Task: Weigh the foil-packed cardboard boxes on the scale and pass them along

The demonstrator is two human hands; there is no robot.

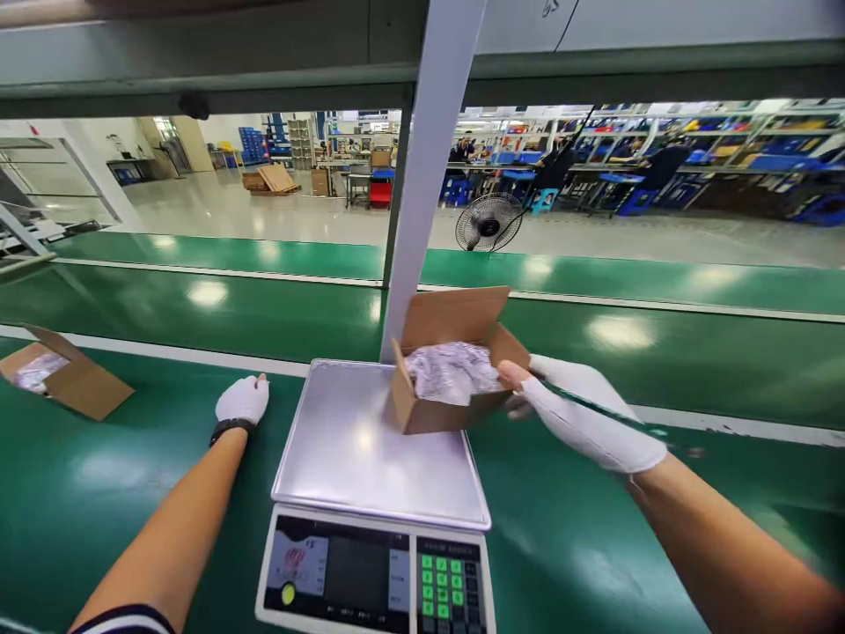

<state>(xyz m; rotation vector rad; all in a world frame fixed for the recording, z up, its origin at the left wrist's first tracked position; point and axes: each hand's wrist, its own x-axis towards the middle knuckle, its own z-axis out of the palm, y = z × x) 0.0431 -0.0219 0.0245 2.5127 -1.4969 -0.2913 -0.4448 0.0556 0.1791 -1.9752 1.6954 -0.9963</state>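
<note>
Cardboard at far left of frame: an open box (89, 383) sits on the green work surface (165, 467), clear-looking wrap (40, 372) showing inside. Parked off to the side, probably so it leaves the scale area free.

Left of centre: left hand (242, 402), white glove, bare fingertip showing, dark wristband (231, 429). Knuckles up, fingers curled, resting at the surface by the look of it. Nothing visible in it; palm side hidden, so can't tell how tightly it closes. Forearm runs up from the lower left edge. Reads as idle, maybe a brace.

Lower centre: scale, pan (349, 449) behind, display (358, 572) and green-key keypad (441, 586) facing the wearer, presumably for easy reading. Display looks dark, no digits legible.

Centre: second box, the held carton (436, 418), over the pan's upper right corner, in front of the white post (422, 176). Lid up, crinkled wrap inside. Tilted; can't tell if its base touches the pan.

Right of centre: right hand (577, 427) pinches the carton's right end, thumb at the rim, fingers outside. Likely a one-side grip to spare the contents. Forearm reaches in from lower right, wrist fairly straight.
</note>
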